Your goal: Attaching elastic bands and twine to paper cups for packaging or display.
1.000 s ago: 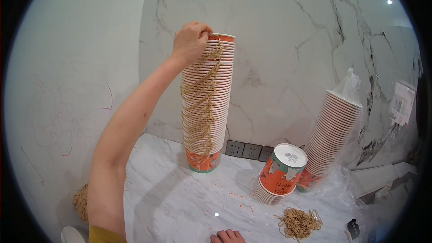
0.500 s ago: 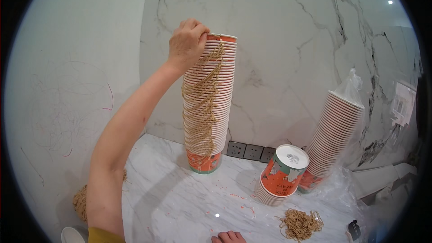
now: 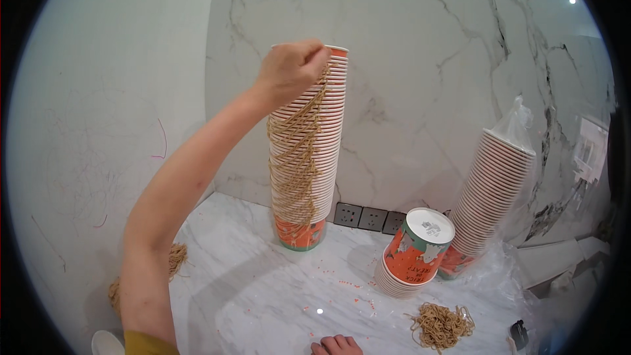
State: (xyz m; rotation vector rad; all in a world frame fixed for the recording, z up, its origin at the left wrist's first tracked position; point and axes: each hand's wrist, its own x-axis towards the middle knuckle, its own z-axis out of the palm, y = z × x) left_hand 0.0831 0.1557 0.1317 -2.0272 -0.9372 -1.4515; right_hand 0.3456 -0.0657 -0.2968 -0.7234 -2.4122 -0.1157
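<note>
A tall stack of paper buckets (image 3: 332, 151) with white rims stands upright on the counter; its lowest bucket shows orange and green. Tan twine handles (image 3: 299, 151) hang down its front left in overlapping loops. My left hand (image 3: 296, 69) is at the top rim, fingers closed in a pinch where the uppermost twine meets the bucket; the fingertips are partly hidden. At the lower edge my right hand (image 3: 336, 345) lies on the counter with its fingers stretched out and nothing visible in them. Only its fingers are in view.
Upside-down buckets (image 3: 420, 250) stand right of the stack. Behind them leans another bucket stack (image 3: 493, 190) in clear plastic. One twine heap (image 3: 444, 325) lies at the front right, another twine bundle (image 3: 177, 256) behind my left forearm. Wall sockets (image 3: 371, 217) and orange scraps are near.
My left hand has shifted right along the top rim, from the left side to the front of the stack. The right hand still rests on the counter. The view has shifted slightly.
</note>
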